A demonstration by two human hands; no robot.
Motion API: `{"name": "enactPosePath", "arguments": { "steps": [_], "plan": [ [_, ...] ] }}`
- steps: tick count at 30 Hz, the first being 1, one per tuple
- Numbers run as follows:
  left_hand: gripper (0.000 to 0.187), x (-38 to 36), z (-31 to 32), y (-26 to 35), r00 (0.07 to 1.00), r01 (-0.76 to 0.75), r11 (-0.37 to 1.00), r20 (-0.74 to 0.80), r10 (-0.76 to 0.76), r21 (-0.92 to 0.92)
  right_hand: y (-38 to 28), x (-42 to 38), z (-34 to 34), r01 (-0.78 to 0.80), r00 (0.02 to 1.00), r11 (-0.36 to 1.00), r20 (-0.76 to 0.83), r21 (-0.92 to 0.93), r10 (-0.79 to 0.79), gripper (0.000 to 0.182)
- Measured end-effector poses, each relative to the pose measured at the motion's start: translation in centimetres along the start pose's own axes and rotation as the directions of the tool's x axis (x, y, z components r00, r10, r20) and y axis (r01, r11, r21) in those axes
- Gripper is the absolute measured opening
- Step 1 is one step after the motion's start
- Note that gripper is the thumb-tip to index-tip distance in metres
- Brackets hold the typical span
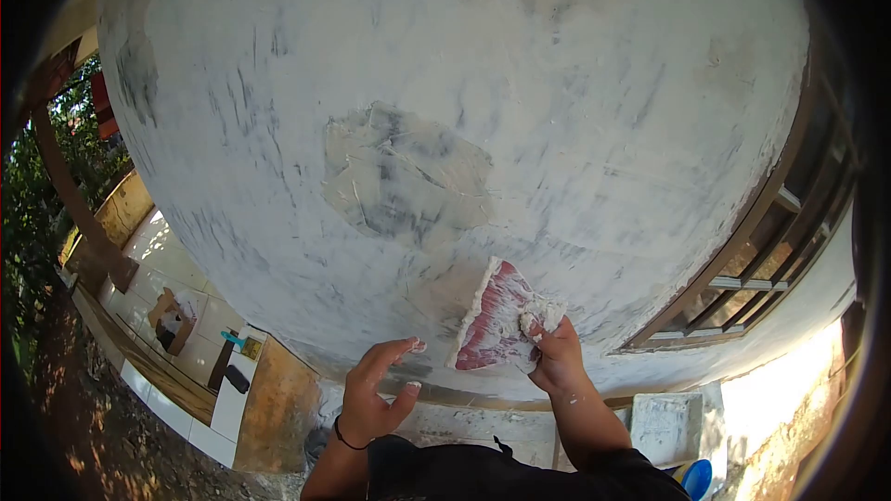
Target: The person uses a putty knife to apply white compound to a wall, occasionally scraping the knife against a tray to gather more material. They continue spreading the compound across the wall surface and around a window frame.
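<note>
A putty-smeared red spreader (pixel 497 320) is held in my right hand (pixel 560 357), close to the lower part of a white wall (pixel 575 111). My fingers wrap round its right end, and white putty covers that end and the fingertips. To its left, my left hand (pixel 373 399) holds nothing; its fingers are apart and their tips are white with putty. Above both hands, a grey-beige patch (pixel 408 176) shows rough edges on the wall.
A barred window (pixel 761 269) is at the right. Below it sit a pale tray (pixel 666 425) and a blue-rimmed container (pixel 696 478). At the lower left are a cardboard box (pixel 174 320), a brush (pixel 243 343) and a dark object (pixel 238 379) on tiled surfaces.
</note>
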State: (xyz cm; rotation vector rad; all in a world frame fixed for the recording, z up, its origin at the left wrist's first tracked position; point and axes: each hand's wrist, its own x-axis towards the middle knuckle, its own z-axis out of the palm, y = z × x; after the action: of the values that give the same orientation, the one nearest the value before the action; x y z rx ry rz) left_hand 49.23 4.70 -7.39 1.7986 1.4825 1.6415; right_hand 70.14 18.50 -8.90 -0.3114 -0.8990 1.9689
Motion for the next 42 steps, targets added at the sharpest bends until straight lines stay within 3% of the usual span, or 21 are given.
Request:
{"name": "enactPosePath", "arguments": {
  "steps": [2,11,15,17,19,23,26,27,29,30,31,33,34,36,37,40,42],
  "plan": [
    [0.041,1.6,-0.8,0.4,0.99,-0.141,0.99,0.008,0.141,0.02,-0.8,0.4,0.8,0.051,0.998,0.998,0.025,-0.022,-0.05,0.032],
    [0.039,7.3,-6.1,0.1,0.905,-0.424,0.906,0.053,0.423,0.008,-2.5,1.5,6.9,0.341,0.934,0.924,-0.043,-0.174,-0.353,0.029],
    [0.038,9.2,-9.9,-0.9,0.86,-0.499,0.866,0.102,0.5,-0.035,-1.2,1.4,10.5,0.463,0.847,0.79,-0.062,-0.401,-0.528,0.032],
    [0.037,10.1,-12.2,-1.4,0.809,-0.583,0.812,0.11,0.577,0.031,-0.9,1.6,12.5,0.482,0.798,0.635,0.002,-0.603,-0.603,0.033],
    [0.037,10.3,-14.6,-1.9,0.793,-0.607,0.793,0.103,0.601,0.051,-0.6,1.7,15.3,0.48,0.803,0.605,0.041,-0.636,-0.594,0.03],
    [0.039,10.7,-18.7,-3.6,0.778,-0.628,0.774,0.087,0.622,0.083,0.1,2.7,20.2,0.535,0.746,0.37,0.22,-0.759,-0.629,0.027],
    [0.04,11.0,-20.8,-4.7,0.776,-0.63,0.769,0.061,0.628,0.107,0.4,3.2,23.6,0.562,0.709,-0.001,0.483,-0.827,-0.514,0.028],
    [0.04,11.0,-21.4,-5.0,0.777,-0.629,0.771,0.052,0.627,0.099,0.6,3.4,24.7,0.557,0.713,-0.009,0.484,-0.83,-0.508,0.028],
    [0.039,10.8,-22.4,-5.5,0.781,-0.622,0.776,0.019,0.624,0.099,1.2,4.2,26.5,0.598,0.698,-0.165,0.61,-0.785,-0.375,0.036],
    [0.039,10.7,-22.9,-5.7,0.787,-0.615,0.783,0.012,0.617,0.096,1.8,5.3,27.2,0.633,0.603,-0.361,0.729,-0.685,-0.325,0.046],
    [0.039,10.4,-23.5,-5.9,0.796,-0.6,0.792,-0.014,0.605,0.112,2.6,5.9,28.0,0.634,0.609,-0.356,0.727,-0.686,-0.316,0.046],
    [0.038,9.9,-24.5,-6.4,0.808,-0.578,0.805,-0.04,0.587,0.133,4.4,6.9,29.5,0.535,0.535,-0.682,0.825,-0.499,-0.184,0.041],
    [0.038,9.6,-25.1,-6.7,0.815,-0.564,0.813,-0.063,0.577,0.147,5.5,7.6,29.9,0.539,0.536,-0.676,0.824,-0.502,-0.184,0.041],
    [0.037,9.3,-26.2,-7.2,0.829,-0.531,0.83,-0.101,0.551,0.169,7.4,9.4,30.4,0.326,0.408,-0.89,0.897,-0.319,-0.171,0.033],
    [0.037,9.2,-26.7,-7.4,0.828,-0.533,0.828,-0.095,0.553,0.174,8.1,10.3,30.7,0.326,0.405,-0.889,0.897,-0.323,-0.178,0.033],
    [0.036,9.2,-27.9,-8.0,0.847,-0.493,0.854,-0.13,0.515,0.167,9.4,13.4,32.0,0.18,0.24,-0.956,0.953,-0.232,-0.186,0.031],
    [0.035,9.2,-28.2,-8.3,0.856,-0.478,0.868,-0.15,0.495,0.133,10.2,15.4,32.4,0.125,0.234,-0.966,0.953,-0.228,-0.194,0.031]
  ]
}}
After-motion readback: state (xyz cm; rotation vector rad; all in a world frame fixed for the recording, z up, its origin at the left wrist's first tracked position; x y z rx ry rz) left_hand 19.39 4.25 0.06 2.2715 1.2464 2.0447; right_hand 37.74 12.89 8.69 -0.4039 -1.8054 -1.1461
